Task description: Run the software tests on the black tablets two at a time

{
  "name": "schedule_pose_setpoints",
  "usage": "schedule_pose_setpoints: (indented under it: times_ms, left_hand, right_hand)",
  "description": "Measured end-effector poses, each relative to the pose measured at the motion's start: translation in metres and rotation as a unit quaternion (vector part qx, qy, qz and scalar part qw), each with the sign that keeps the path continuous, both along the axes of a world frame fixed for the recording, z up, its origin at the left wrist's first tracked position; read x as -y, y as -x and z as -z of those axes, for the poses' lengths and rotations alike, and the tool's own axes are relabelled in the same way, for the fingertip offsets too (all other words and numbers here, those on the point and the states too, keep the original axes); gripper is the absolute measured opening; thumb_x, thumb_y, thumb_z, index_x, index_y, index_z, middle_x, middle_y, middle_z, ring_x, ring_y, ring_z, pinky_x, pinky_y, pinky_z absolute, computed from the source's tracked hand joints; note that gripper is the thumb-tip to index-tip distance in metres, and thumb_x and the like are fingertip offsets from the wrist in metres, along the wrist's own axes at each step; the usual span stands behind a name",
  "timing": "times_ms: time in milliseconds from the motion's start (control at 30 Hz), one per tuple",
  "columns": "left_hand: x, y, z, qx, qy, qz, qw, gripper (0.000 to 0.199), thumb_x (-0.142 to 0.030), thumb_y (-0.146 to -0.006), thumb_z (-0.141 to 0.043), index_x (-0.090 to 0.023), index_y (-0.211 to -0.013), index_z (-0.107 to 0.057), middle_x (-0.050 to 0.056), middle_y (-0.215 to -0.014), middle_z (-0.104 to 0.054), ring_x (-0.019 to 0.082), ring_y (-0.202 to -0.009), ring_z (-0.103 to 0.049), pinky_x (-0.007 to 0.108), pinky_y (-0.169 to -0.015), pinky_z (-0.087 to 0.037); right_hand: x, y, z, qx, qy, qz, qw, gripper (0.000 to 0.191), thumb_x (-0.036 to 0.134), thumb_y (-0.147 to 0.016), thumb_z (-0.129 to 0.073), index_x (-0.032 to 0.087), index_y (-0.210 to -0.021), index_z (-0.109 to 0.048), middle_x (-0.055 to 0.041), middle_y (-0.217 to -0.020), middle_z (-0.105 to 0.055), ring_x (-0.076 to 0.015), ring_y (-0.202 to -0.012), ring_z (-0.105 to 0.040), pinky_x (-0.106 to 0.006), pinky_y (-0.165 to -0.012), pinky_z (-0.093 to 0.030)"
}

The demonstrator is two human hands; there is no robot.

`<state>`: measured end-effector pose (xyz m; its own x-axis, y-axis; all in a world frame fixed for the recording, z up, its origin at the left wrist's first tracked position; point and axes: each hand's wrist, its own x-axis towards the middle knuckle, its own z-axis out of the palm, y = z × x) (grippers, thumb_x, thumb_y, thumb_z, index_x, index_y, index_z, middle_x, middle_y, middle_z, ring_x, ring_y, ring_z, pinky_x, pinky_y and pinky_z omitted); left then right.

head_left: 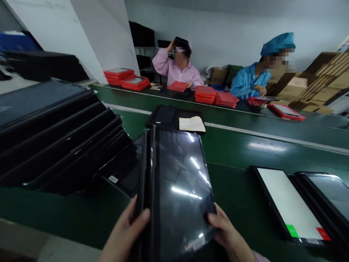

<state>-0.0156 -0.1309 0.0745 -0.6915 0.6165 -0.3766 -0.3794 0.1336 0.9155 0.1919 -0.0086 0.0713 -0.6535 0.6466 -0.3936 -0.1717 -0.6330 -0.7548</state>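
A dark tablet (181,174) with a glossy, light-streaked screen is held upright in front of me. My left hand (129,227) is closed on its left side, thumb over a thick black edge that looks like a second layer or another device. On the right edge, my right hand (225,227) grips with the thumb at the front. Behind the left side lies another dark tablet (124,171) with a small white label. To the right, a tablet with a lit white screen (289,200) shows a green and a red corner patch.
Stacked black devices (54,142) rise on the left. A dark tray (163,115) and a white paper (192,124) lie on the green bench (231,153). Another tablet (329,193) sits far right. Across the bench, two people work beside red packets (204,95); cardboard boxes (297,89) stand behind.
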Motion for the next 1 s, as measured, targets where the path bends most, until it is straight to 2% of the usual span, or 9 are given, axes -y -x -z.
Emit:
schedule_pose_setpoints:
  times_ms: [100, 200, 300, 467, 600, 700, 800, 933, 1000]
  left_hand:
    - [-0.008, -0.033, 0.008, 0.069, 0.017, 0.053, 0.996, 0.063, -0.058, -0.05, -0.099, -0.026, -0.101, -0.08, 0.007, -0.113, -0.085, 0.039, -0.12, -0.075, 0.041, -0.095, -0.066]
    - [-0.024, -0.058, 0.01, 0.067, -0.001, 0.128, 0.989, 0.052, -0.06, -0.065, -0.091, -0.024, -0.102, -0.082, 0.007, -0.117, -0.084, 0.035, -0.121, -0.075, 0.039, -0.103, -0.062]
    - [-0.036, -0.068, 0.024, 0.07, -0.007, 0.173, 0.982, 0.05, -0.059, -0.076, -0.083, -0.022, -0.111, -0.081, 0.009, -0.118, -0.084, 0.034, -0.12, -0.075, 0.042, -0.104, -0.061]
    - [-0.046, -0.043, 0.067, 0.009, 0.071, 0.14, 0.987, 0.055, -0.062, -0.076, -0.077, -0.025, -0.117, -0.078, 0.01, -0.132, -0.079, 0.037, -0.135, -0.067, 0.049, -0.115, -0.053]
    - [-0.05, -0.01, 0.087, -0.135, 0.09, 0.188, 0.969, 0.063, -0.06, -0.088, -0.065, -0.028, -0.143, -0.064, 0.009, -0.158, -0.061, 0.035, -0.153, -0.048, 0.052, -0.125, -0.041]
    - [-0.057, -0.009, 0.092, -0.309, 0.12, 0.217, 0.918, 0.062, -0.058, -0.097, -0.054, -0.026, -0.149, -0.058, 0.014, -0.164, -0.053, 0.038, -0.158, -0.041, 0.061, -0.126, -0.036]
    - [-0.078, -0.034, 0.091, -0.502, 0.103, 0.239, 0.825, 0.054, -0.05, -0.102, -0.049, -0.024, -0.149, -0.057, 0.019, -0.167, -0.047, 0.041, -0.161, -0.032, 0.07, -0.123, -0.037]
    - [-0.136, -0.079, 0.079, -0.615, 0.064, 0.339, 0.709, 0.06, -0.038, -0.096, -0.057, -0.017, -0.152, -0.053, 0.023, -0.163, -0.051, 0.043, -0.156, -0.04, 0.071, -0.122, -0.036]
    - [-0.168, -0.092, 0.07, -0.633, 0.092, 0.365, 0.676, 0.065, -0.033, -0.09, -0.063, -0.01, -0.15, -0.055, 0.026, -0.162, -0.052, 0.045, -0.154, -0.043, 0.072, -0.123, -0.034]
  right_hand:
    - [0.01, -0.044, 0.009, 0.061, 0.013, 0.014, 0.998, 0.073, 0.05, -0.053, -0.102, 0.023, -0.116, -0.079, -0.0076, -0.102, -0.083, -0.0289, -0.098, -0.079, -0.038, -0.092, -0.059]
    - [0.015, -0.062, 0.022, 0.141, 0.027, 0.118, 0.983, 0.076, 0.057, -0.046, -0.104, 0.021, -0.109, -0.08, -0.0106, -0.113, -0.083, -0.0343, -0.112, -0.077, -0.041, -0.099, -0.06]
    - [0.011, -0.074, 0.037, 0.232, 0.049, 0.206, 0.949, 0.076, 0.069, -0.051, -0.098, 0.019, -0.106, -0.079, -0.0126, -0.111, -0.084, -0.0366, -0.111, -0.078, -0.042, -0.096, -0.062]
    - [-0.011, -0.128, 0.046, 0.332, 0.028, 0.267, 0.904, 0.078, 0.068, -0.058, -0.093, 0.019, -0.116, -0.078, -0.0118, -0.103, -0.085, -0.0378, -0.102, -0.08, -0.043, -0.087, -0.067]
    - [-0.033, -0.177, 0.045, 0.416, -0.122, 0.269, 0.86, 0.088, 0.071, -0.066, -0.086, 0.027, -0.14, -0.068, -0.0072, -0.142, -0.073, -0.0356, -0.137, -0.065, -0.045, -0.112, -0.057]
    - [-0.04, -0.191, 0.054, 0.449, -0.234, 0.221, 0.834, 0.096, 0.074, -0.069, -0.082, 0.027, -0.149, -0.06, -0.008, -0.16, -0.059, -0.0357, -0.153, -0.049, -0.049, -0.126, -0.044]
    - [-0.039, -0.181, 0.07, 0.468, -0.337, 0.204, 0.791, 0.092, 0.075, -0.08, -0.072, 0.025, -0.155, -0.054, -0.0118, -0.16, -0.056, -0.0363, -0.154, -0.046, -0.054, -0.124, -0.045]
    - [-0.05, -0.157, 0.082, 0.491, -0.416, 0.226, 0.731, 0.078, 0.077, -0.085, -0.064, 0.026, -0.144, -0.063, -0.0149, -0.147, -0.063, -0.0383, -0.147, -0.052, -0.058, -0.116, -0.052]
    - [-0.064, -0.15, 0.083, 0.494, -0.419, 0.251, 0.719, 0.073, 0.077, -0.085, -0.064, 0.025, -0.137, -0.068, -0.0149, -0.138, -0.067, -0.0375, -0.139, -0.058, -0.058, -0.112, -0.053]
